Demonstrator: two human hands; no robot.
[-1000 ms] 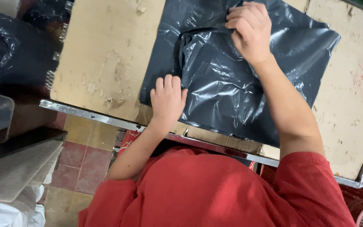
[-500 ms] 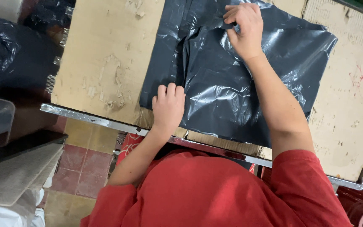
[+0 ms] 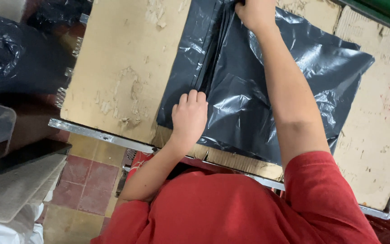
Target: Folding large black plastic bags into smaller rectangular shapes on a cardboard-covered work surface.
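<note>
Compared with the frame half a second earlier, the right hand (image 3: 254, 13) has travelled further up the black plastic bag (image 3: 267, 95), now sitting at the top edge of the view with its fingertips cut off; the left hand (image 3: 189, 118) has stayed near the bag's lower left corner, barely shifted.

The left hand lies flat, palm down, fingers together and extended, pressing on the bag beside a long lengthwise fold; its grip is not closed around anything, only resting on the plastic. The right hand appears to pinch the bag's upper edge, though the fingers run out of view, so how tightly its grip closes cannot be told.

The bag lies spread across the surface, its lower edge close to the person's body; it is thin, glossy film, dark grey-black, creased with many small wrinkles that catch the light, roughly rectangular with a pointed corner at the right. Under it lies a worn cardboard sheet (image 3: 123, 68), tan, matt, its top layer peeled in patches; a metal edge rail (image 3: 100, 134) borders the surface. At left lies another bundle of black plastic (image 3: 10, 49); below are reddish floor tiles (image 3: 86, 174); the person wears a red shirt (image 3: 231, 212).
</note>
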